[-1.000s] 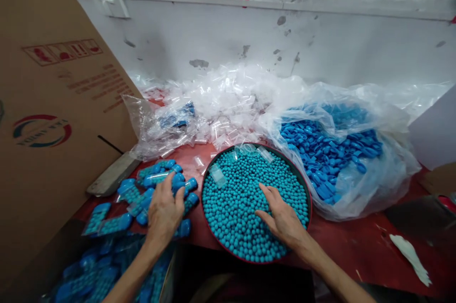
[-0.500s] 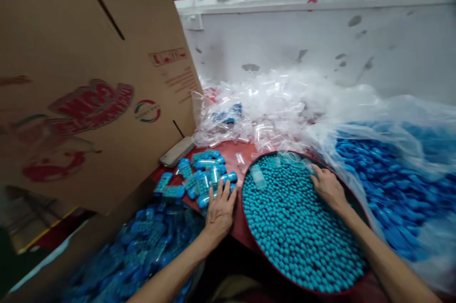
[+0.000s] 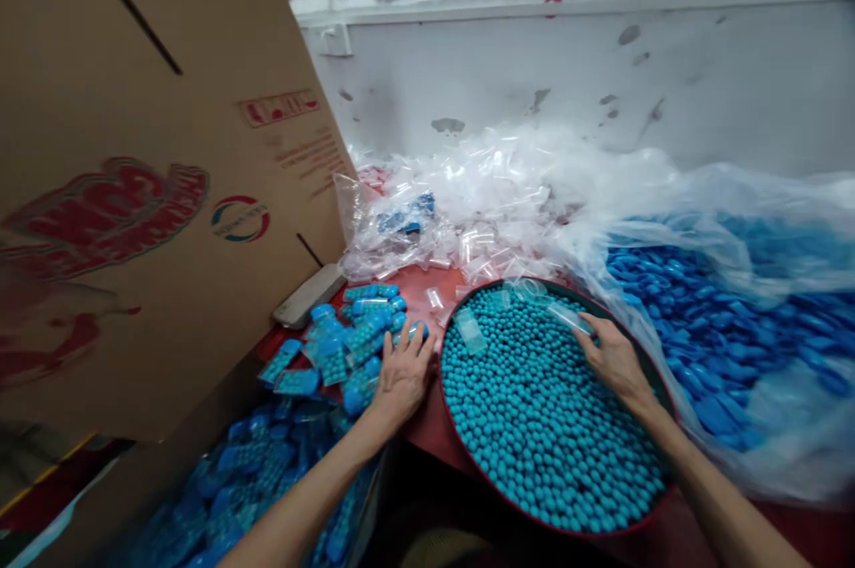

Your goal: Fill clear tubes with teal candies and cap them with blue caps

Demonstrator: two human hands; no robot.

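A round red-rimmed tray (image 3: 454,448) holds a heap of small turquoise balls (image 3: 534,408). My right hand (image 3: 618,361) lies on the balls at the tray's far right, fingers closed on a small clear plastic tube (image 3: 575,319). My left hand (image 3: 403,370) rests open, fingers spread, on a pile of filled tubes with blue caps (image 3: 347,336) left of the tray. Another empty clear tube (image 3: 469,329) lies on the balls.
A big cardboard box flap (image 3: 147,185) stands at the left, over a box of filled tubes (image 3: 267,479). A clear bag of blue caps (image 3: 708,310) lies right of the tray. Empty clear tubes in plastic (image 3: 487,203) are piled against the white wall (image 3: 534,78).
My view has swung left. My right hand moved from the tray's near middle to its far right and took hold of a clear tube. My left hand stayed by the filled tubes.
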